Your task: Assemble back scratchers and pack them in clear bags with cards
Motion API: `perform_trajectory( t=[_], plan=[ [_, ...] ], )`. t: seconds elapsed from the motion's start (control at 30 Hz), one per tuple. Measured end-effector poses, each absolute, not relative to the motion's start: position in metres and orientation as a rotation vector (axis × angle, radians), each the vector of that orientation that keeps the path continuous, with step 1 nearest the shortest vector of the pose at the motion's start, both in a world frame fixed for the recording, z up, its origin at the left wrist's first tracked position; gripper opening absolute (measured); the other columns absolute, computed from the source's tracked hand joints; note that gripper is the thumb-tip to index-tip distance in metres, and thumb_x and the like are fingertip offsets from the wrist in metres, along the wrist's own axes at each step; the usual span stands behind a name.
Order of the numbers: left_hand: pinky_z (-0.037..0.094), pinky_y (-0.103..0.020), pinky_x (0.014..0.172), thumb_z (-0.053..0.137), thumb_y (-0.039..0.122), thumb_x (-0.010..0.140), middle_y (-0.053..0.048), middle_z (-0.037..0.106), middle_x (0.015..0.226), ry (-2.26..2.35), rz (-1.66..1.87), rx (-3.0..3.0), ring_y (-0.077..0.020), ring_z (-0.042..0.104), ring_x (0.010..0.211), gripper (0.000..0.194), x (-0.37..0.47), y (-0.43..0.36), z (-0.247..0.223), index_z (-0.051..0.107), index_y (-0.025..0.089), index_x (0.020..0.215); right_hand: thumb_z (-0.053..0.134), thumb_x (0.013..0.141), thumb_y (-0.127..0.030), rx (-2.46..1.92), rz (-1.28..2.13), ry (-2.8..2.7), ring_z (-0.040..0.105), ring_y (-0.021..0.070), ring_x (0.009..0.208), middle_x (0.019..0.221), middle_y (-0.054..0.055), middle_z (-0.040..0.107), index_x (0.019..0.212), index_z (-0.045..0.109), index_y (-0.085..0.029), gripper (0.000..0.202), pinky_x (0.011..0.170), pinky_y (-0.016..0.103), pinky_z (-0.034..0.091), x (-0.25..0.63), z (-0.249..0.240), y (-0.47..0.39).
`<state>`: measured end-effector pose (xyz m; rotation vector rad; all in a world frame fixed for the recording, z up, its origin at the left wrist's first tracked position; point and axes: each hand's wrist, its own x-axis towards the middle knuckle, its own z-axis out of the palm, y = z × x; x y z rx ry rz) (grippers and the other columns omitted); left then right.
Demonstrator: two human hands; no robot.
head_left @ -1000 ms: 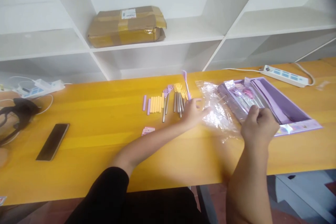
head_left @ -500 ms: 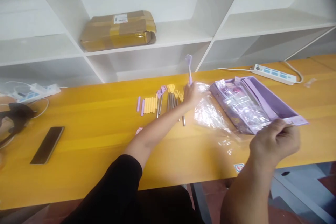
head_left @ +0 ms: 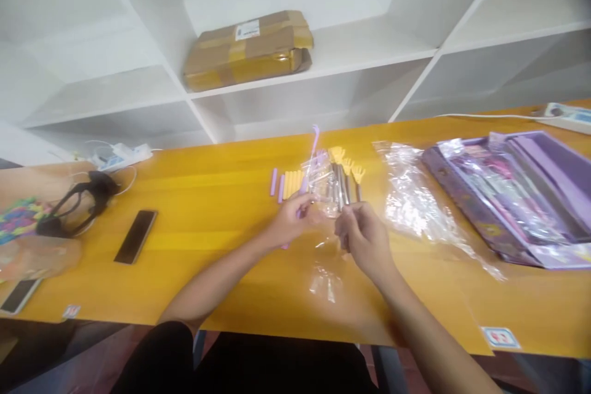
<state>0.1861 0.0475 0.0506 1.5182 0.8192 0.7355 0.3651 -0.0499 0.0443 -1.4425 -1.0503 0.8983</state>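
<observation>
My left hand (head_left: 295,220) is closed around the purple handle of a back scratcher (head_left: 315,137), whose head points up and away. Pinched in my right hand (head_left: 365,235) is a clear plastic bag (head_left: 324,180), which stretches between both hands beside the scratcher. Just beyond lie yellow-headed back scratchers (head_left: 357,173) with metal rods. Several yellow handle tubes (head_left: 292,183) sit in a row left of them, with purple tubes (head_left: 274,181) at the row's end. The bag and hands partly hide these pieces.
On the right stands an open purple box (head_left: 471,212) holding wrapped items, beside crumpled clear plastic (head_left: 410,197). Left are a phone (head_left: 136,237), a black strap-like item (head_left: 76,203) and a power strip (head_left: 124,157). A taped carton (head_left: 249,52) rests on the shelf.
My right hand has let go of the purple box and moved left, now gripping the clear bag. My left hand has drawn the scratcher nearer. The view has shifted left.
</observation>
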Motion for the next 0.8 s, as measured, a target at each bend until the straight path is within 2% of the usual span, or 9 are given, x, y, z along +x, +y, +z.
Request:
perform_trajectory(
  t=[0.07, 0.13, 0.23, 0.33, 0.43, 0.57, 0.63, 0.73, 0.8],
  plan=[
    [0.039, -0.027, 0.067, 0.078, 0.071, 0.087, 0.002, 0.051, 0.075, 0.886, 0.754, 1.461, -0.0133, 0.045, 0.069, 0.055, 0.158, 0.038, 0.043, 0.078, 0.017, 0.101, 0.057, 0.106, -0.069, -1.365, 1.035, -1.284, 0.058, 0.0128, 0.049, 0.065, -0.003, 0.064, 0.093, 0.054, -0.023, 0.047, 0.051, 0.027, 0.047, 0.341, 0.041, -0.046],
    [0.039, -0.027, 0.065, 0.074, 0.071, 0.092, 0.002, 0.049, 0.070, 0.956, 0.797, 1.349, -0.0124, 0.043, 0.065, 0.054, 0.132, 0.030, 0.033, 0.074, 0.017, 0.088, 0.051, 0.108, -0.069, -1.261, 1.164, -1.420, 0.061, 0.0134, 0.055, 0.069, -0.001, 0.065, 0.094, 0.059, -0.022, 0.049, 0.058, 0.028, 0.050, 0.325, 0.036, -0.040],
    [0.039, -0.026, 0.063, 0.079, 0.071, 0.087, 0.002, 0.050, 0.068, 1.027, 0.841, 1.206, -0.0119, 0.044, 0.064, 0.056, 0.103, 0.019, 0.018, 0.068, 0.017, 0.077, 0.039, 0.109, -0.074, -1.140, 1.333, -1.274, 0.059, 0.0141, 0.055, 0.072, 0.000, 0.063, 0.100, 0.061, -0.022, 0.057, 0.054, 0.029, 0.048, 0.312, 0.027, -0.025],
    [0.042, -0.026, 0.063, 0.081, 0.072, 0.085, 0.001, 0.055, 0.071, 0.984, 0.811, 1.137, -0.0121, 0.048, 0.065, 0.057, 0.087, 0.009, 0.009, 0.071, 0.016, 0.084, 0.055, 0.100, -0.081, -1.104, 1.441, -1.203, 0.055, 0.0144, 0.058, 0.071, -0.001, 0.060, 0.106, 0.066, -0.022, 0.061, 0.054, 0.028, 0.047, 0.298, 0.017, -0.005],
    [0.046, -0.027, 0.066, 0.078, 0.073, 0.087, -0.002, 0.060, 0.075, 0.926, 0.738, 1.186, -0.0136, 0.054, 0.069, 0.058, 0.080, 0.004, 0.008, 0.075, 0.015, 0.090, 0.067, 0.091, -0.082, -1.037, 1.534, -1.222, 0.059, 0.0160, 0.068, 0.081, 0.002, 0.067, 0.101, 0.071, -0.021, 0.062, 0.061, 0.029, 0.052, 0.277, 0.014, 0.007],
    [0.051, -0.028, 0.071, 0.074, 0.066, 0.094, -0.007, 0.065, 0.086, 0.849, 0.650, 1.338, -0.0167, 0.059, 0.077, 0.050, 0.075, 0.003, 0.016, 0.079, 0.016, 0.090, 0.076, 0.089, -0.073, -1.028, 1.507, -1.180, 0.067, 0.0178, 0.082, 0.089, 0.004, 0.071, 0.093, 0.074, -0.020, 0.053, 0.072, 0.029, 0.058, 0.256, 0.017, 0.010],
    [0.055, -0.033, 0.082, 0.074, 0.064, 0.095, -0.010, 0.067, 0.095, 0.799, 0.667, 1.407, -0.0214, 0.064, 0.090, 0.047, 0.073, 0.005, 0.020, 0.081, 0.018, 0.087, 0.078, 0.090, -0.066, -1.079, 1.447, -1.149, 0.067, 0.0165, 0.085, 0.090, 0.003, 0.069, 0.091, 0.073, -0.020, 0.046, 0.075, 0.028, 0.058, 0.258, 0.018, 0.010],
    [0.054, -0.038, 0.101, 0.079, 0.065, 0.090, -0.011, 0.066, 0.105, 0.828, 0.829, 1.417, -0.0249, 0.065, 0.109, 0.047, 0.069, 0.012, 0.020, 0.080, 0.019, 0.079, 0.066, 0.099, -0.066, -1.176, 1.303, -1.024, 0.065, 0.0148, 0.085, 0.093, 0.003, 0.066, 0.096, 0.066, -0.021, 0.045, 0.074, 0.026, 0.057, 0.274, 0.018, 0.011],
    [0.053, -0.033, 0.092, 0.084, 0.065, 0.086, -0.007, 0.064, 0.096, 0.938, 1.005, 1.270, -0.0197, 0.063, 0.097, 0.048, 0.063, 0.019, 0.017, 0.076, 0.019, 0.075, 0.053, 0.105, -0.068, -1.203, 1.190, -0.911, 0.065, 0.0154, 0.082, 0.093, 0.002, 0.064, 0.100, 0.057, -0.024, 0.045, 0.069, 0.027, 0.056, 0.286, 0.016, 0.008]
  ],
)
